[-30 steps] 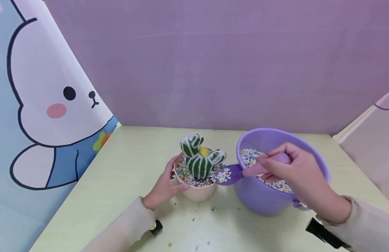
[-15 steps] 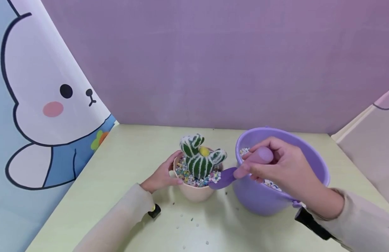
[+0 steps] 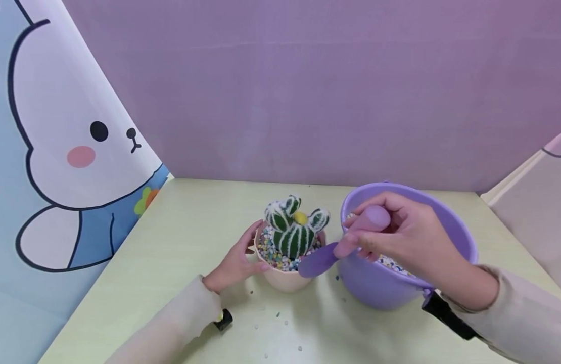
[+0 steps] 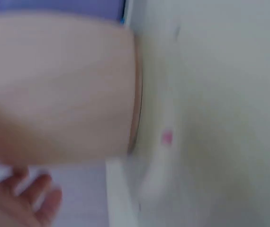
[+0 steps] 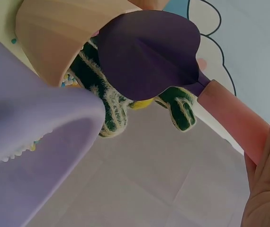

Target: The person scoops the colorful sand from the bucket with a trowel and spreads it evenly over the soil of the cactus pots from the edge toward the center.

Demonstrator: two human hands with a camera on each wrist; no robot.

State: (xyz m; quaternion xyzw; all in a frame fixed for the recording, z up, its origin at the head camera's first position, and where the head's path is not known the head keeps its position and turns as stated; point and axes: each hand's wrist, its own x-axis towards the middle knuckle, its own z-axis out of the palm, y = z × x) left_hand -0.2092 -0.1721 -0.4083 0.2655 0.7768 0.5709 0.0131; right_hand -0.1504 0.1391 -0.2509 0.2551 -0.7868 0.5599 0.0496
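A pale pink flowerpot holds a green-and-white striped toy cactus with a yellow tuft, bedded in coloured pebbles. My left hand grips the pot from the left, thumb at the front rim and fingers round the far side. In my right hand is the pink handle of a small trowel, held between thumb and fingers. Its purple blade is turned over at the pot's right rim, its back to the head camera. The right wrist view shows the trowel blade in front of the cactus.
A purple bucket with pebbles inside stands right of the pot, under my right hand. Several loose pebbles lie on the pale table. A purple backdrop rises behind, with a cartoon-printed sheet at the left.
The trowel blade, earlier loaded with pebbles, has turned over at the rim and no pebbles show on it. The pot and cactus have shifted slightly right.
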